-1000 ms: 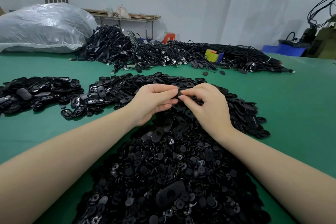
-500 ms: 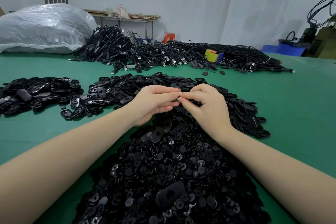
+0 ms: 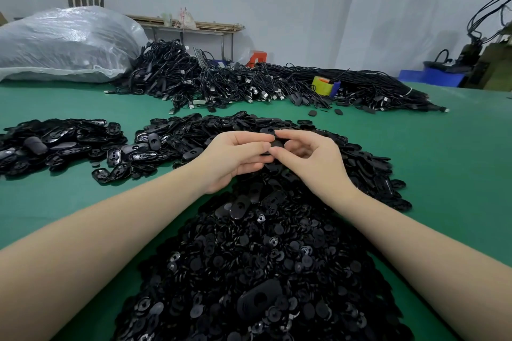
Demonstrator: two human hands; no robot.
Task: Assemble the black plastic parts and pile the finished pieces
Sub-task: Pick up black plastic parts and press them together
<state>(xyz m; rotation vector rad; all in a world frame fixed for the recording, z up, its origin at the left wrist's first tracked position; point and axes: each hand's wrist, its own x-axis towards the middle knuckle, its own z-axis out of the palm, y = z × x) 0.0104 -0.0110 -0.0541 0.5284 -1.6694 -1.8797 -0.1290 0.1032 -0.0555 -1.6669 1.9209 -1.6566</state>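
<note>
Pinching a small black plastic part (image 3: 277, 144) between them at centre frame, the left hand (image 3: 235, 159) and the right hand (image 3: 310, 160) meet fingertip to fingertip, each grip clamped on the piece just above the heaped stock. Judging by the pose, the joining step is in hand: two pieces are being pressed together, though whether they have seated cannot be told, as the fingers hide most of the part.

The next move, by that reading, calls for a firm squeeze until the halves lock, then a carry toward the pile of oval shells (image 3: 63, 144) at centre left, which looks like the finished stack, though that is a guess.

Below the hands, a mound of small round discs (image 3: 263, 263) fills the lower middle of the frame, with one larger oval shell (image 3: 259, 299) lying on top near the bottom. A second spread of oval shells (image 3: 360, 163) runs behind and to the right of the hands.

Farther back, across the green surface (image 3: 457, 174), a long tangle of black cables (image 3: 249, 86) crosses the upper middle, a yellow tape roll (image 3: 322, 85) nested in it. A filled clear plastic sack (image 3: 66, 44) sits upper left, blue crates (image 3: 426, 76) upper right.

Nothing blocks the hands, but loose parts lie thick under both forearms and could be swept off by a careless reach.
</note>
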